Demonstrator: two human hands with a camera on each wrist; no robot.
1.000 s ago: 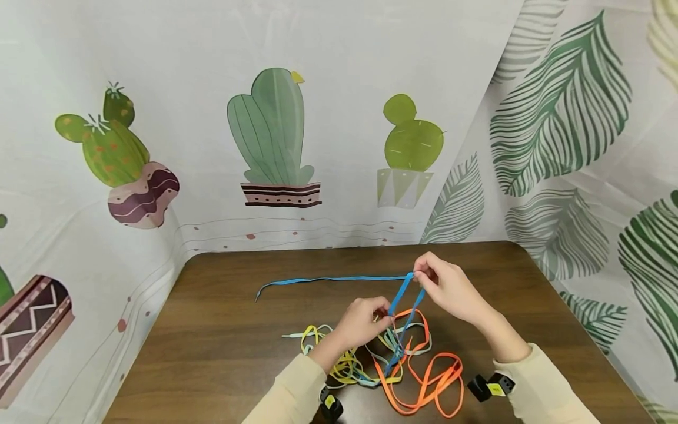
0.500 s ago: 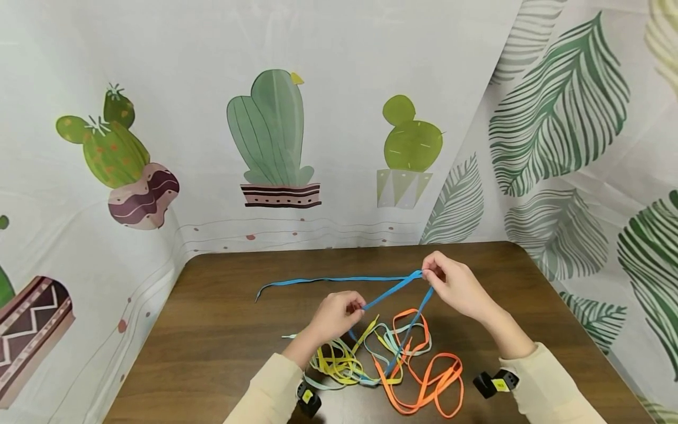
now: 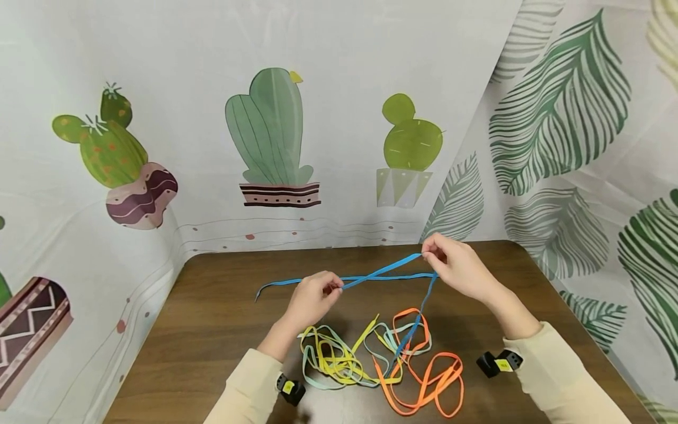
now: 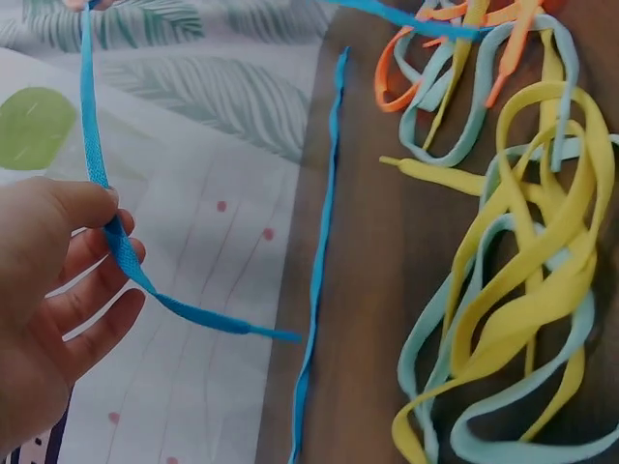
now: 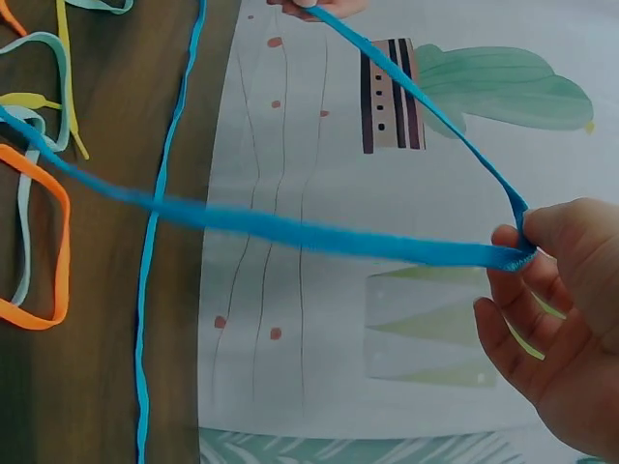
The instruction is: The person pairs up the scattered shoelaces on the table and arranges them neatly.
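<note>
A flat blue shoelace stretches between my two hands above the far part of the table. My left hand pinches it close to one end; in the left wrist view the narrow tip hangs below the fingers. Farther along, my right hand pinches the lace between thumb and fingers, where it bends sharply in the right wrist view. From there the lace drops toward a loose heap of yellow, pale green and orange laces. Another blue length lies nearly straight along the table's back.
The brown wooden table has its back edge close to a hanging cloth printed with cacti and leaves. Black wrist cameras sit below both sleeves. Orange loops spread to the right of the heap.
My left hand has moved left and away from me, drawing the blue lace out and its end off the heap. My right hand has risen slightly and shifted right, still pinching the lace.
</note>
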